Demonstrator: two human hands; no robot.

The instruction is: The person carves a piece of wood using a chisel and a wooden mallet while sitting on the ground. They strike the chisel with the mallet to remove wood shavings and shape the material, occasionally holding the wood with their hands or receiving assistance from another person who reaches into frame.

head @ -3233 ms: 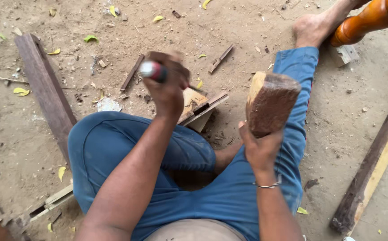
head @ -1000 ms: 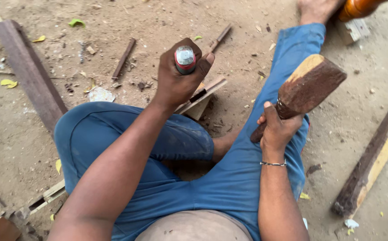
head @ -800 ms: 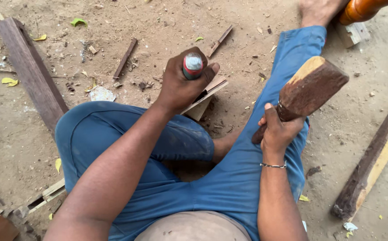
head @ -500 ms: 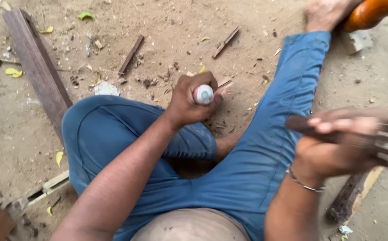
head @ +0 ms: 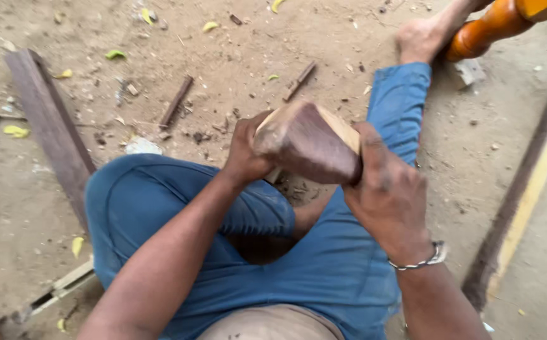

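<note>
Nearest the camera, the right hand (head: 388,196), a metal bracelet (head: 419,259) at its wrist, is clamped tight around the handle end of a chunky dark-brown wooden mallet (head: 308,142), whose blunt head sits level above the lap in blue trousers (head: 323,271). Just beyond, the left hand (head: 246,152) is curled shut into a fist beneath the mallet head, touching or nearly touching it; what it grips is hidden. Farther off on the sandy ground (head: 223,56) lie a long dark wooden plank (head: 50,129), small wood offcuts (head: 176,102) and an orange turned-wood leg (head: 484,28) beside a bare foot (head: 421,39).
</note>
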